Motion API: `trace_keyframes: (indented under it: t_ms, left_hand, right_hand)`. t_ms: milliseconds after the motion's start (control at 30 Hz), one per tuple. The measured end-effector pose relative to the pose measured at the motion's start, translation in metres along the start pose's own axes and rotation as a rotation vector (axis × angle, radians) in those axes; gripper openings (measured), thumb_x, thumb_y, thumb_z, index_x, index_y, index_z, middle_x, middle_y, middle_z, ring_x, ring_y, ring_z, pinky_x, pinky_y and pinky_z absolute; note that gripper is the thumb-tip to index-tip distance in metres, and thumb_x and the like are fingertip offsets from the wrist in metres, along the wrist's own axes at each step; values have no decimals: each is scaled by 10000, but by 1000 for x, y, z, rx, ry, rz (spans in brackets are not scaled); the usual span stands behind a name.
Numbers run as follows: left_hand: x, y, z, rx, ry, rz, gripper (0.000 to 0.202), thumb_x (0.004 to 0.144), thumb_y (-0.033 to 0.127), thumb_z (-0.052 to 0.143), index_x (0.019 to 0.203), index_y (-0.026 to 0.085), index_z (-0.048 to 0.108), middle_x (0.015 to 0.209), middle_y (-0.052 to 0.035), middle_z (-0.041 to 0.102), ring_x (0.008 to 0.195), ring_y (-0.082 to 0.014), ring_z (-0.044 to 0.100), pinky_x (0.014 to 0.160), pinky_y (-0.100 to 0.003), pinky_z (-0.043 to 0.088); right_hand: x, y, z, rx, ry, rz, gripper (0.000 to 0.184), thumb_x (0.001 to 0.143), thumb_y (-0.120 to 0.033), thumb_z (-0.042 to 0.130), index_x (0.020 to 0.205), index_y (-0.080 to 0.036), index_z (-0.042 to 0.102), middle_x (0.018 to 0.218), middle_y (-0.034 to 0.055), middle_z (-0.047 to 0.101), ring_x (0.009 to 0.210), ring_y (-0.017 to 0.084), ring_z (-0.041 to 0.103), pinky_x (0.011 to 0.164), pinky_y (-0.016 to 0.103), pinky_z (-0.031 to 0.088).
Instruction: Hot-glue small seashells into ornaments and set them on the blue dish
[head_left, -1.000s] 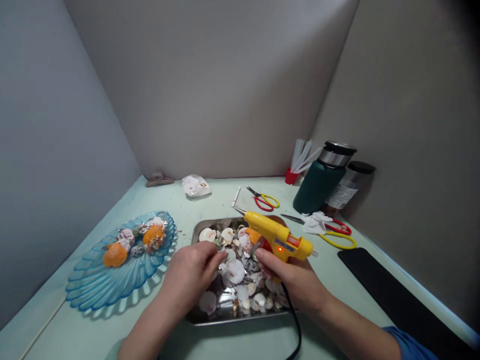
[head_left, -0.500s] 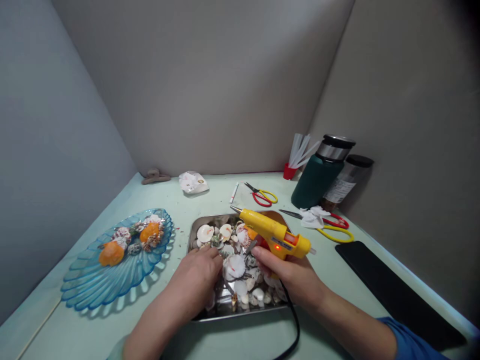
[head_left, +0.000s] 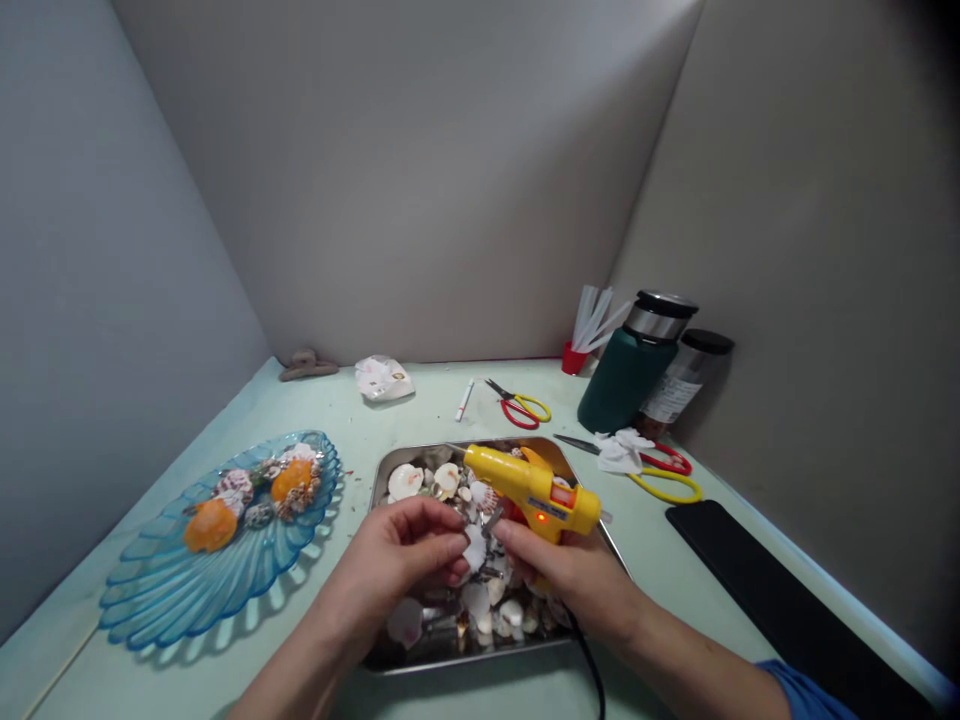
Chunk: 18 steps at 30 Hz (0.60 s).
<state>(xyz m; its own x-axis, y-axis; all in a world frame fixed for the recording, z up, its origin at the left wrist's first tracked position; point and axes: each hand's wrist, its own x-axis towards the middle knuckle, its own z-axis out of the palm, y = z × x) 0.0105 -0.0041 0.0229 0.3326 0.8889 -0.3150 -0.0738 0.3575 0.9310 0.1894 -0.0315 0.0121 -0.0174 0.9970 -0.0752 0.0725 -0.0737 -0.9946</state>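
A steel tray [head_left: 382, 468] full of seashells [head_left: 406, 481] lies in front of me. My right hand [head_left: 570, 570] grips a yellow hot glue gun [head_left: 534, 489] over the tray, its nozzle pointing left and its red light on. A black cord [head_left: 592, 668] runs from it toward me. My left hand [head_left: 397, 560] is lifted just above the shells, fingers curled and pinched together near a white shell [head_left: 474, 547]; what they hold is hidden. The fingertips of both hands nearly meet.
A blue glass shell-shaped dish [head_left: 157, 590] with orange and speckled shells sits at left. Behind the tray lie red-yellow scissors [head_left: 519, 404], a second pair [head_left: 660, 472] under a tissue, a green flask [head_left: 628, 368], a dark jar [head_left: 684, 385], a red cup of glue sticks [head_left: 577, 352] and a black pad [head_left: 780, 590].
My left hand rose out of the shells and curled its fingers, turning toward the right hand. The glue gun came slightly lower and nearer to me.
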Motion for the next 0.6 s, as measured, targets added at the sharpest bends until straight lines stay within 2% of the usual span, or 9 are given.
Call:
trace_keyframes:
  t_ms: [133, 367, 467, 533, 600]
  left_hand:
    - [-5, 1, 6, -6, 53, 0, 272, 556, 273, 815, 713, 134, 642, 581, 14, 647, 508, -96, 598, 524, -200, 467]
    - [-3, -3, 7, 25, 74, 9, 255, 603, 315, 771, 750, 153, 641, 567, 28, 623, 482, -96, 552, 501, -210, 439]
    - [0, 1, -4, 307, 138, 88, 194, 663, 323, 705, 779, 173, 666, 642, 3, 658, 527, -130, 572, 533, -248, 447]
    - [0, 6, -12, 668, 184, 251, 141, 728, 285, 636, 804, 193, 710, 780, -33, 703, 696, -175, 624, 663, -281, 463]
    - [-1, 10, -19, 991, 123, 374, 159, 768, 244, 583, 806, 219, 735, 874, -40, 712, 815, -196, 629, 752, -291, 443]
  right_hand:
    - [1, 6, 0, 4, 4, -23, 186, 749, -341, 652, 714, -172, 583, 565, -35, 522, 501, 104, 453, 457, 222, 368]
    - [1, 0, 1, -2, -22, 22, 199, 747, -327, 627, 652, -167, 556, 522, -47, 493, 470, 86, 422, 453, 213, 342]
    - [2, -1, 1, 17, -16, 28, 166, 745, -304, 623, 683, -167, 552, 527, -52, 491, 467, 79, 412, 458, 210, 340]
    - [2, -2, 1, 19, -1, 22, 151, 747, -298, 625, 709, -169, 556, 542, -52, 495, 472, 78, 414, 456, 207, 339]
    - [2, -3, 1, 18, 3, 21, 148, 749, -305, 629, 744, -172, 564, 545, -54, 496, 471, 79, 415, 450, 205, 338]
